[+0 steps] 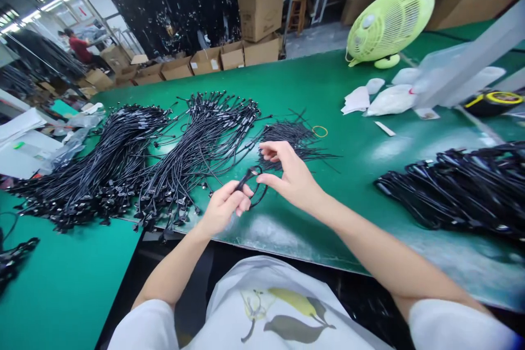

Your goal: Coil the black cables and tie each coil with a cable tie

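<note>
1. Landmark: pile of thin black ties on the green counter.
2. Left hand grips a looped black cable, just on the near side of the pile.
3. Right hand partly covers the pile; fingers curled, thumb apart, its tip at the loop. Contact unclear.
4. Two spread cable bunches left of the pile.
5. Coiled bundles well right of it; green fan beyond, right.
</note>
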`<state>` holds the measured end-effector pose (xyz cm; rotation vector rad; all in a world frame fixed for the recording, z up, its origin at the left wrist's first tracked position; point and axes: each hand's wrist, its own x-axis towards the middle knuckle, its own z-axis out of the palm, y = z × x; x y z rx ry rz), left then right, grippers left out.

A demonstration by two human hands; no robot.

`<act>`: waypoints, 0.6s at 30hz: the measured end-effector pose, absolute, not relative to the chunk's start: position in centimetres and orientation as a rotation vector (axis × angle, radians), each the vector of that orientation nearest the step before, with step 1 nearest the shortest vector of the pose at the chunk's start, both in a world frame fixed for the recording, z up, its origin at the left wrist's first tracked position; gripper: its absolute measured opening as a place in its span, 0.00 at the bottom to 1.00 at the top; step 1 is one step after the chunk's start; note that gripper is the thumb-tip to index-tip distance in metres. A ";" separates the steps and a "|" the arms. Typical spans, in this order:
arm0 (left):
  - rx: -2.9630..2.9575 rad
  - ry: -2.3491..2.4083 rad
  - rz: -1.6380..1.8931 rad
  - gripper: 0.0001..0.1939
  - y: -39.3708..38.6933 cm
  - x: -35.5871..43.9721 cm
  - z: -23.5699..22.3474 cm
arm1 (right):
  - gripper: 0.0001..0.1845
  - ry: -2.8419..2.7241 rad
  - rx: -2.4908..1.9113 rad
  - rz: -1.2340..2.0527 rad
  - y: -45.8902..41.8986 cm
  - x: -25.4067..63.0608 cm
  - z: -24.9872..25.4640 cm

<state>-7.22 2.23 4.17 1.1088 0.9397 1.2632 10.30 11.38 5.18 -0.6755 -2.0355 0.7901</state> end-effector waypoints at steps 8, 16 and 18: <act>0.653 0.796 1.372 0.24 2.2 -4.5 1.4 | 0.18 -0.963 -0.686 1.868 8.7 7.4 2.6; 1.029 1.040 1.076 0.25 1.5 -5.0 0.5 | 0.20 -1.025 -0.638 1.964 6.5 6.8 2.4; 1.149 1.100 0.947 0.26 1.2 -5.3 0.3 | 0.22 -1.101 -0.667 1.915 5.7 6.6 1.8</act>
